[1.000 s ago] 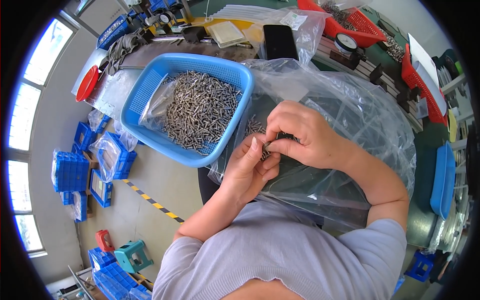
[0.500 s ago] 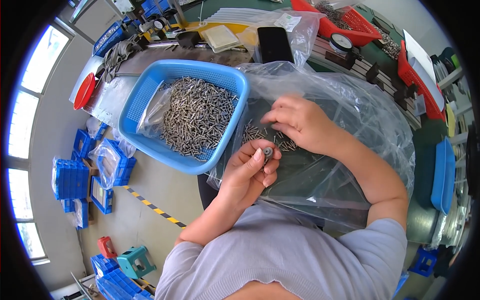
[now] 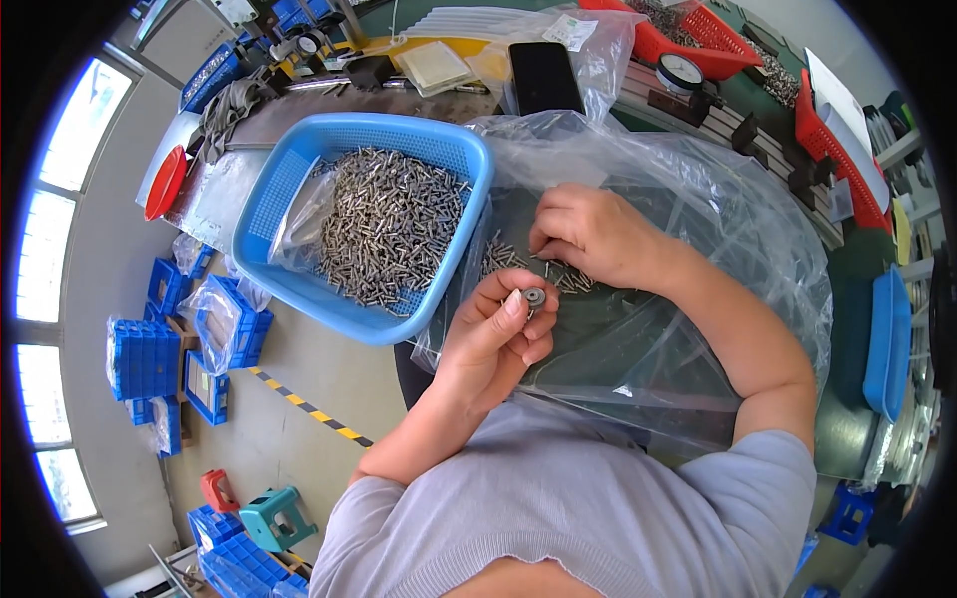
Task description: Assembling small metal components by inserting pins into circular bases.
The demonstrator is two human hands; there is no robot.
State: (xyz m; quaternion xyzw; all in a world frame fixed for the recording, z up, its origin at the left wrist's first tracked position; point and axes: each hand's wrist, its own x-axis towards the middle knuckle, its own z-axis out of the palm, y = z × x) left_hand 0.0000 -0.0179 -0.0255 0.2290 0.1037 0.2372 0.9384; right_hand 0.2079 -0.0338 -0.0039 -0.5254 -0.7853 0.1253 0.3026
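Note:
My left hand (image 3: 493,334) is closed around a small round metal piece with a hole in its middle (image 3: 534,297), held between thumb and fingers. Just beyond it, my right hand (image 3: 593,239) reaches down with its fingertips pinched together at a loose pile of small metal pins (image 3: 570,279). One pin seems to be at those fingertips, though the fingers partly hide it. The pile lies on clear plastic sheeting (image 3: 688,319). To the left stands a blue plastic basket (image 3: 261,214) holding a great heap of similar metal pins (image 3: 389,229), with a clear bag (image 3: 304,224) tucked inside.
Beyond the plastic lie a black phone (image 3: 544,78) and a round dial gauge (image 3: 680,72). Red baskets (image 3: 653,45) stand at the back right, a blue tray (image 3: 885,344) at the far right. Blue crates (image 3: 145,357) are stacked on the floor at left.
My right hand has lowered slightly onto the pin pile, its fingers closing into a pinch. My left hand keeps its hold on the round metal piece, almost unmoved.

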